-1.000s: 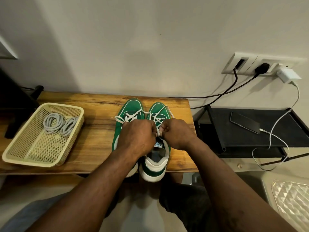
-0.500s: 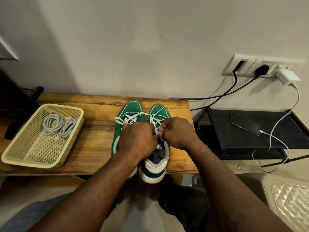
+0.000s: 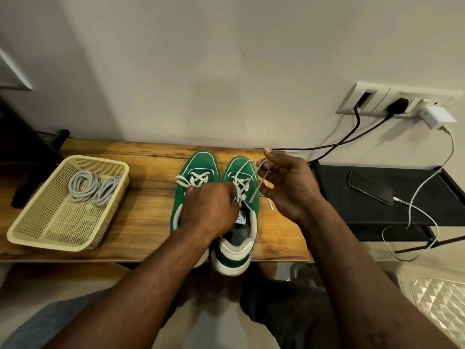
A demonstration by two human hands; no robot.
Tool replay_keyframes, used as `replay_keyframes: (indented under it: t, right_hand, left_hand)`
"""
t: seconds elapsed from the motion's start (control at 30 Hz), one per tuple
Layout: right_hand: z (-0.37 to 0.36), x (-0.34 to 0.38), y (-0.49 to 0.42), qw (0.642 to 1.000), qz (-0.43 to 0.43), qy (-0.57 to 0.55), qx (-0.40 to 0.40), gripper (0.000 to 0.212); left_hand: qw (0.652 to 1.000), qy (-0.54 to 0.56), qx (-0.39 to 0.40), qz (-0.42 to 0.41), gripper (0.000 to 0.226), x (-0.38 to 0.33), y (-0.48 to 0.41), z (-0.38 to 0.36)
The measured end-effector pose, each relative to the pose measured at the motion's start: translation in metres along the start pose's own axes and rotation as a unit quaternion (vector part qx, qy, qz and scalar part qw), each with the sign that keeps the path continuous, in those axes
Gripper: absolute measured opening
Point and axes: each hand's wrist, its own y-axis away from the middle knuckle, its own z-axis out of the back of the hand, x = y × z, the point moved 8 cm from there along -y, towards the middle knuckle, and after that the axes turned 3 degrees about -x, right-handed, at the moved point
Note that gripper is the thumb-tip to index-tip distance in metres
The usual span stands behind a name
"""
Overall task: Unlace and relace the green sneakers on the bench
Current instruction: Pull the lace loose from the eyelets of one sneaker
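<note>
Our pair of green suede sneakers (image 3: 237,197) sits side by side on the wooden tabletop (image 3: 141,197). Our left hand (image 3: 208,212) is closed at the right shoe's tongue; our right hand (image 3: 284,182) pinches its limp white lace (image 3: 254,182), best gripped near the stiff tip.

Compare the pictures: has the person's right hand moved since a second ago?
Yes. The right hand has swung right and away from the left hand, off the right sneaker, pulling the lace toward the black shelf.
</note>
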Motion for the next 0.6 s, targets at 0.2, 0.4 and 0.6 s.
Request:
replay_keyframes:
  t: [0.2, 0.4, 0.6]
  right_hand:
    - [0.002, 0.001, -0.002, 0.995, 0.015, -0.096, 0.003, 0.015]
    - [-0.006, 0.005, 0.002, 0.999, 0.023, 0.023, 0.031, 0.026]
    - [-0.009, 0.015, 0.006, 0.995, 0.051, -0.009, 0.090, 0.015]
  left_hand:
    - [0.999, 0.036, -0.014, 0.014, 0.026, 0.000, -0.002, 0.005]
    - [0.995, 0.093, -0.040, 0.008, 0.014, 0.000, -0.002, 0.001]
    - [0.919, 0.385, 0.023, 0.085, 0.007, 0.004, -0.007, 0.002]
